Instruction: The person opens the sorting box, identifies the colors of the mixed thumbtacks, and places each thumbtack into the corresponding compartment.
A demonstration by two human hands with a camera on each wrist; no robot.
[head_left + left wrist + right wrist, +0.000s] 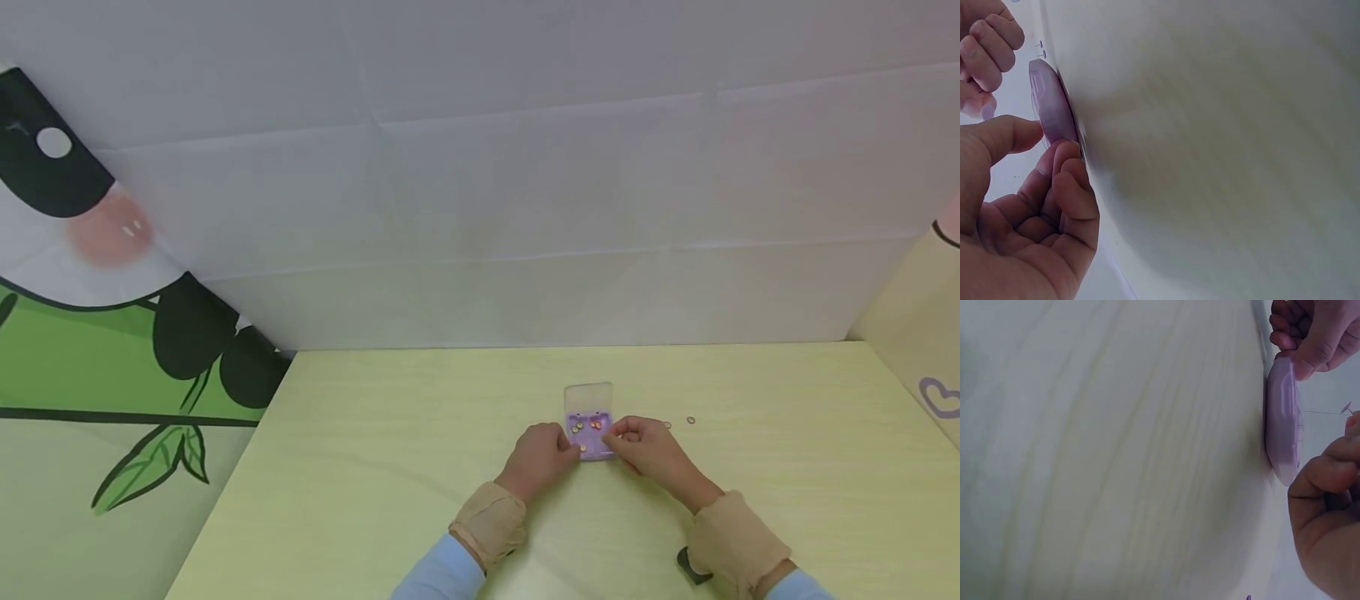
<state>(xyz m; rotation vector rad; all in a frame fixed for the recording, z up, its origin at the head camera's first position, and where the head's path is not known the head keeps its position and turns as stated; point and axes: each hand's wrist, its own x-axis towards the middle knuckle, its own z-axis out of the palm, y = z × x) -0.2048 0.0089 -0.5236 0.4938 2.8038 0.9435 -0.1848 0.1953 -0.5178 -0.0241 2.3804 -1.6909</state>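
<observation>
A small purple case (596, 447) lies on the table with its clear lid (588, 396) raised at the back. Several small colourful pieces sit in its compartments. My left hand (542, 457) grips the case's left edge, the thumb over the rim and the fingers at its side (1041, 212). Over the right side of the case, my right hand (651, 450) pinches a tiny purple piece (1346, 407) between thumb and forefinger. Its disc-like end also shows at those fingertips in the left wrist view; its exact kind cannot be told.
Two tiny rings, one partly beside my right hand and another ring (691, 420) farther right, lie on the pale wooden table (390, 467). A dark object (693, 567) shows beside the right wrist cover. A white wall covering (525, 208) stands behind the table.
</observation>
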